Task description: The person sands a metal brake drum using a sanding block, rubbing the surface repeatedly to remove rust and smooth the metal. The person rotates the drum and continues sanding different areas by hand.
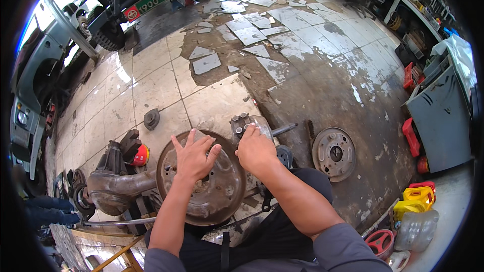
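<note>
Broadly, the floor (pixel 151 85) of a workshop is seen, tiled at ten o'clock and broken down to bare, patchy concrete toward two o'clock, with loose tile pieces (pixel 247 32) scattered at twelve. A vehicle (pixel 126 0) is parked at eleven o'clock, and a grey cabinet (pixel 443 116) stands at three.

At the centre, slightly toward seven o'clock, a rear axle housing (pixel 113 186) is laid across low supports, apparently so that its end can be reached from a seated position. On that end a round, rusty backing plate (pixel 212 196) is carried, turned face-up toward the person. The plate is brown with rust and grime, dished at the rim and pierced by several holes.

The left hand (pixel 194 156) is spread flat with fingers apart on the upper part of the plate, seemingly to steady it. The right hand (pixel 256 150) is closed around a wheel hub (pixel 245 123) at one o'clock from the plate; the hub's grey flange with its ring of studs shows above the knuckles, and a shaft (pixel 285 129) sticks out toward three o'clock.

A second round plate (pixel 334 153) lies flat on the concrete at three o'clock, well apart from the hands. Yellow and red containers (pixel 416 196) and a clear plastic jug (pixel 416 229) are grouped at four o'clock. A small dark disc (pixel 151 119) rests on the tiles at ten o'clock.
</note>
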`<state>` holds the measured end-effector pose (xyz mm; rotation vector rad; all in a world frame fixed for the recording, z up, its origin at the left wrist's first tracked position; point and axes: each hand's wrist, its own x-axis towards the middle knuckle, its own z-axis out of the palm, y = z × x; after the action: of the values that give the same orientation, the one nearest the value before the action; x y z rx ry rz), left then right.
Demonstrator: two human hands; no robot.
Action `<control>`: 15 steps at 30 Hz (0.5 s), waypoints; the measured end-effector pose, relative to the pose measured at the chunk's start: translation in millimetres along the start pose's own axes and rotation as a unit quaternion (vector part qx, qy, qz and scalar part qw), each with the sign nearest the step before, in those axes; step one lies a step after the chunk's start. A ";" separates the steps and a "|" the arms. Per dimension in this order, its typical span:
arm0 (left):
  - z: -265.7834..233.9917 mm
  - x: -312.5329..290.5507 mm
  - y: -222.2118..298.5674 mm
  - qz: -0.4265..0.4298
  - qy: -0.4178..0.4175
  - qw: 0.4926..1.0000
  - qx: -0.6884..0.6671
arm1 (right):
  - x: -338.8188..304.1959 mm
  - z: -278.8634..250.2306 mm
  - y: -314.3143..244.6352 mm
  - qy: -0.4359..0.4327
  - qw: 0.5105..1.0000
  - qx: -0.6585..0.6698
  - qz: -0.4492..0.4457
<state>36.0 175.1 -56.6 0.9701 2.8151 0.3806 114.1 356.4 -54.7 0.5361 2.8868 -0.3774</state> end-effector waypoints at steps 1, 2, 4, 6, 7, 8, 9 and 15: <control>0.9 -1.5 -0.1 -0.002 -0.003 1.000 0.007 | -0.3 -0.3 0.4 -0.006 1.000 -0.003 0.001; 0.8 -3.1 -0.1 -0.005 -0.007 1.000 0.014 | -0.2 -1.8 -1.1 -0.011 1.000 -0.006 0.001; 0.6 -1.6 1.5 -0.009 -0.018 1.000 0.023 | 0.4 -1.4 -4.9 -0.011 1.000 -0.018 0.007; -2.2 5.2 4.5 -0.014 -0.034 0.999 0.027 | 0.5 0.1 -8.7 -0.001 0.999 -0.038 0.017; -4.4 7.2 6.1 -0.016 -0.044 0.998 0.034 | 0.5 -1.0 -8.9 -0.006 0.999 -0.033 0.016; -6.5 8.9 8.2 -0.018 -0.054 0.998 0.040 | 0.3 -2.4 -8.0 -0.011 0.999 -0.027 0.015; -8.5 9.4 9.0 -0.021 -0.063 0.997 0.046 | 0.3 -3.7 -7.4 -0.017 1.000 -0.021 0.014; -2.1 -3.2 5.3 -0.013 -0.006 1.000 -0.007 | 0.3 4.5 -2.5 0.007 1.000 -0.018 0.001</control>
<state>41.1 176.8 -52.9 0.9299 2.8069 0.3888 113.5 353.0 -58.4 0.5381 2.8996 -0.3206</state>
